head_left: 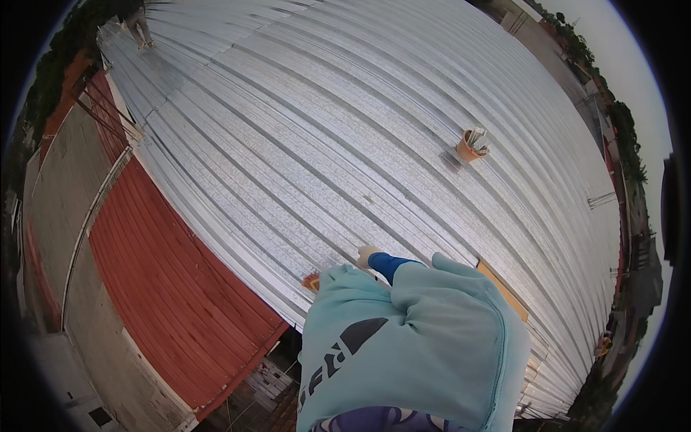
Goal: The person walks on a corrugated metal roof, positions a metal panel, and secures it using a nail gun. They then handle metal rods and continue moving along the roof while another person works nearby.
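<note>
My right hand (367, 255) reaches out over the silvery corrugated metal roof (302, 165), just past the front of my light teal top (417, 338). A blue sleeve (391, 265) covers that forearm. The hand is small and pale here, its fingers bent down or hidden, and whether it holds anything does not show. Close by on the left, a small orange-red thing (311, 282) peeks out beside my top; its kind cannot be made out. My left hand is out of sight, covered by the top or outside the picture.
An orange bucket (471, 146) with pale sticks or tools stands upslope. A yellowish board (504, 288) lies at my right. Beyond the roof's left edge, a red corrugated roof (173, 281) sits lower. Another person (137, 25) stands at the far left end.
</note>
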A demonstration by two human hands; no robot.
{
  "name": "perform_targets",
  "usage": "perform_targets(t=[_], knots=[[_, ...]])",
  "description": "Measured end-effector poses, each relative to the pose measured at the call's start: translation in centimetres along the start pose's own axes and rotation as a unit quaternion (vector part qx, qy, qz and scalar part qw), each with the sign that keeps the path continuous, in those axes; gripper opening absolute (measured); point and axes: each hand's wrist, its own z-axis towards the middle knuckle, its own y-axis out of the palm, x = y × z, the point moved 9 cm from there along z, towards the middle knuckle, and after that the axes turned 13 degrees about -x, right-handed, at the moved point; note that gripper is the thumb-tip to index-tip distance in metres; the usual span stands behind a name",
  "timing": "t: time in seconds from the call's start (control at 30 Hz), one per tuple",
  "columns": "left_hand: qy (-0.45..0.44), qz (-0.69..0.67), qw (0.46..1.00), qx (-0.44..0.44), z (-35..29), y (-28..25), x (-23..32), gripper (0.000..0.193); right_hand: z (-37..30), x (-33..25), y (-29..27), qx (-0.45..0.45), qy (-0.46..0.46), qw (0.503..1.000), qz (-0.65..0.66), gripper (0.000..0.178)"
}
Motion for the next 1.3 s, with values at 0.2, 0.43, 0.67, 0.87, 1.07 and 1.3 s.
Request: perform_targets(t=[0.2,0.43,0.67,0.87,1.07,1.3], knots=[[-0.089,-0.058,0.986,-0.130,-7.5,12.1,-6.7,0.043,7.0,4.9,4.6,-0.068,-0.087,0.991,-0.069,0.060],[-0.119,-0.132,0.977,-0.120,-16.0,14.2,-7.5,0.027,8.4,-4.7,-1.8,-0.056,-0.186,0.968,-0.160,0.065],[-0.174,-0.141,0.971,-0.081,-22.3,15.0,-6.0,0.028,3.8,-18.8,-8.0,-0.124,-0.158,0.972,-0.120,0.065],[-0.157,-0.148,0.973,-0.076,-20.8,12.9,-5.1,0.030,1.1,-24.1,-6.9,-0.139,-0.169,0.956,-0.197,0.065],[-0.162,-0.149,0.970,-0.100,-20.6,12.9,-5.4,0.030,-1.0,-25.6,1.8,-0.202,-0.234,0.885,-0.349,0.063],[-0.165,-0.139,0.970,-0.113,-20.7,12.2,-6.0,0.025,-9.7,-24.9,15.2,-0.237,-0.378,0.693,-0.566,0.058]])
